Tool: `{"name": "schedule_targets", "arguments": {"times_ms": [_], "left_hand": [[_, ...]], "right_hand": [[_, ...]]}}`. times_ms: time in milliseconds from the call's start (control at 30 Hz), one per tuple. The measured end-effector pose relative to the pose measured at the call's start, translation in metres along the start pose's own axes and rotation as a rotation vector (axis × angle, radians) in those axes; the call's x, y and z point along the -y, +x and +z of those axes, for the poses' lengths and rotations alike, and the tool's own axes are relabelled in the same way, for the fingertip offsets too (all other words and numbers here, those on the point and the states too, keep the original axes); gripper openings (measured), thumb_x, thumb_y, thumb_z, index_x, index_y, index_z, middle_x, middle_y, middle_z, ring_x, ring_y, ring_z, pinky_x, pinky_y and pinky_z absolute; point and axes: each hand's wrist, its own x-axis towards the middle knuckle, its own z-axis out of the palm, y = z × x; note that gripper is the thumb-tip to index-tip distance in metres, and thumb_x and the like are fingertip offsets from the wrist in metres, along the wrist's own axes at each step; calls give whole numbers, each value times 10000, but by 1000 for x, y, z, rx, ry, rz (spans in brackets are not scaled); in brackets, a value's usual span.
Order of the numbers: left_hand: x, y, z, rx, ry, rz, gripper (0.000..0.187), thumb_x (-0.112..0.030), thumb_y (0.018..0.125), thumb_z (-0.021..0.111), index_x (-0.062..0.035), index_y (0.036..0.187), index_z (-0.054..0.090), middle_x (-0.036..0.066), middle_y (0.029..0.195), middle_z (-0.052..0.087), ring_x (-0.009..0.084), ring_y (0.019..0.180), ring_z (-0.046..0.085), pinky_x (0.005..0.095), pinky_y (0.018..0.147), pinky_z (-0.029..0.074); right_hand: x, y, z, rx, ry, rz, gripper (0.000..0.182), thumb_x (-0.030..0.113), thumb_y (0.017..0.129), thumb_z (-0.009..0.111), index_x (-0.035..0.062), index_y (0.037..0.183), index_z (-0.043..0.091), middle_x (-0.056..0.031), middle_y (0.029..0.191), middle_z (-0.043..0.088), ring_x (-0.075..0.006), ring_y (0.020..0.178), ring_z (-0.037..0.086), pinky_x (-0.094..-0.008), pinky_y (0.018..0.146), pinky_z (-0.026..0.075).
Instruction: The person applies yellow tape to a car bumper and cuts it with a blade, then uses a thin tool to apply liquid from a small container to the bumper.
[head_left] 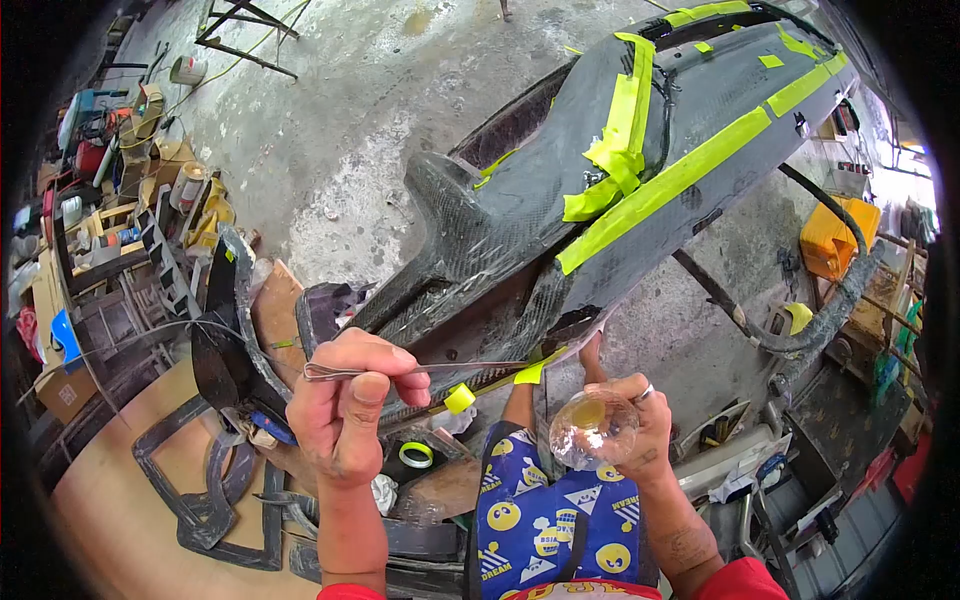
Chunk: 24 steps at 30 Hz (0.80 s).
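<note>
Between the thumb and fingers of my left hand [350, 405] is a thin, looped wire-like strip [440, 367], its far end pointing right toward the edge of the dark carbon-fibre body. A clear plastic cup [592, 428] with some yellowish material at its bottom is gripped by my right hand [645, 425], which wears a ring. Beyond both hands lies the long carbon-fibre body [520, 220], with yellow-green tape [670, 190] along its edge and across its top. A small piece of tape [529, 374] hangs at the near edge.
A roll of tape [415, 455] lies below the body, near a crumpled white scrap. Dark frame pieces [150, 460] rest on a tan board at left. Clutter fills the far left. At right are a curved dark tube [850, 290] and an orange container [838, 238].
</note>
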Motion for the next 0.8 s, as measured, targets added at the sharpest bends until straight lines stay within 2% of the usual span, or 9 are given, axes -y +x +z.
{"name": "schedule_targets", "arguments": {"times_ms": [200, 333, 433, 567, 633, 800], "left_hand": [[1, -3, -5, -7, -7, -8, 263, -219, 994, 573, 43, 1006, 591, 157, 872, 619, 174, 686, 615, 269, 608, 522], [1, -5, -8, 4, -10, -3, 256, -212, 997, 569, 42, 1006, 593, 157, 875, 621, 173, 686, 615, 270, 614, 522], [2, -3, -7, 13, 30, 21, 279, -251, 1006, 542, 26, 1002, 569, 148, 889, 577, 180, 669, 583, 292, 556, 513], [-1, -4, -7, 18, 20, -15, 274, -251, 1003, 549, 22, 994, 575, 148, 891, 583, 187, 671, 590, 301, 568, 514], [0, -7, -11, 32, -5, 1, 244, -193, 1000, 564, 45, 1039, 602, 144, 878, 630, 161, 704, 625, 269, 625, 527], [-1, -9, -9, 22, -21, 18, 240, -191, 1002, 563, 42, 1043, 604, 139, 878, 634, 159, 708, 625, 264, 630, 522]], "right_hand": [[1, -1, 1, 24, -3, 1, 433, 126, 669, 904, 34, 984, 622, -42, 860, 682, -63, 721, 597, -218, 633, 479], [1, -2, 1, 47, -14, 6, 435, 111, 664, 903, 26, 984, 620, -51, 883, 686, -82, 769, 627, -235, 687, 508], [2, -2, 2, 52, 10, 22, 441, 112, 659, 903, 21, 983, 618, -54, 888, 689, -91, 792, 639, -245, 710, 520], [5, -3, 3, 56, 4, 22, 442, 104, 658, 902, 19, 982, 613, -60, 887, 692, -101, 809, 647, -255, 720, 528], [7, -3, 3, 60, -2, 18, 442, 100, 658, 902, 18, 983, 612, -61, 891, 692, -105, 812, 650, -258, 724, 529], [-1, -9, 5, 41, 33, -4, 454, 105, 652, 908, 16, 985, 612, -65, 899, 693, -119, 820, 657, -267, 736, 532]]}}
